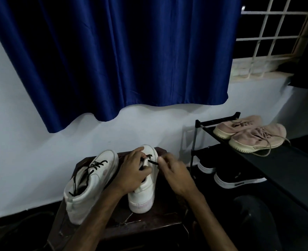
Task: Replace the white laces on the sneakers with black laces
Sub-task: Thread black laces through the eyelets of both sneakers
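Two white sneakers stand on a dark wooden stool [149, 225]. The left sneaker [89, 185] carries a black lace through its eyelets, its loose ends hanging into the opening. My left hand [133, 169] grips the tongue and upper of the right sneaker [144, 194], toe pointing away from me. My right hand [174, 171] pinches the end of a black lace [152, 162] that runs across the right sneaker's front eyelets. Most of that shoe's eyelets are hidden by my hands.
A black shoe rack [212, 124] stands to the right, with a pair of pink sneakers [250, 133] on top and black shoes with white soles [236, 180] beneath. A blue curtain [113, 60] hangs on the wall behind. My dark-clad knee [254, 218] is at lower right.
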The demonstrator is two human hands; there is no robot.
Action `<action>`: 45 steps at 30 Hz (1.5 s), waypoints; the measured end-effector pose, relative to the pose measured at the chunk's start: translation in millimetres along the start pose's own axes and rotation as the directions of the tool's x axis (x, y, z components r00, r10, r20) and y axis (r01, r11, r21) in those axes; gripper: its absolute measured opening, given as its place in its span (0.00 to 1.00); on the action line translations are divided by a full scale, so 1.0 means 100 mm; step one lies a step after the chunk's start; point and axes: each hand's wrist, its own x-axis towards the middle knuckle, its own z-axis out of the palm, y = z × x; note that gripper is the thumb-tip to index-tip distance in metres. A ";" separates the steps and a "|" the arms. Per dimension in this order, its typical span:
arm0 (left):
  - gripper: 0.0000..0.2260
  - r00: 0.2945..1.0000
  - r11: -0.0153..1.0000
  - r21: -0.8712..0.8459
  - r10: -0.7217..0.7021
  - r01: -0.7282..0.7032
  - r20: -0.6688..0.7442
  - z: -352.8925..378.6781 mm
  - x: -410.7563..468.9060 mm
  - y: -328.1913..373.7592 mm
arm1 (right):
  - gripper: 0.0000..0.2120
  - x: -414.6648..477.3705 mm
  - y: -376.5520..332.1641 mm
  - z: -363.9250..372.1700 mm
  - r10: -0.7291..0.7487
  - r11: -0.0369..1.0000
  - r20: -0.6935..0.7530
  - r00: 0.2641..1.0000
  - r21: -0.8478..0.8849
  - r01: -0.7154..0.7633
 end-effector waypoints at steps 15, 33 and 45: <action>0.18 0.972 0.983 -0.149 -0.137 0.109 -0.193 0.07 -0.14 -0.02 | 0.13 0.00 0.23 -0.59 0.240 0.964 0.521 0.819 -0.231 -0.135; 0.24 0.930 0.982 0.079 -0.135 0.171 -0.342 0.10 -0.15 -0.04 | 0.10 0.06 0.30 -0.50 0.248 0.843 0.475 0.845 -0.536 0.054; 0.32 0.948 0.973 -0.118 -0.220 0.197 -0.232 0.09 -0.14 -0.06 | 0.08 0.18 -0.05 -0.02 -0.102 0.966 0.120 0.988 -0.226 0.127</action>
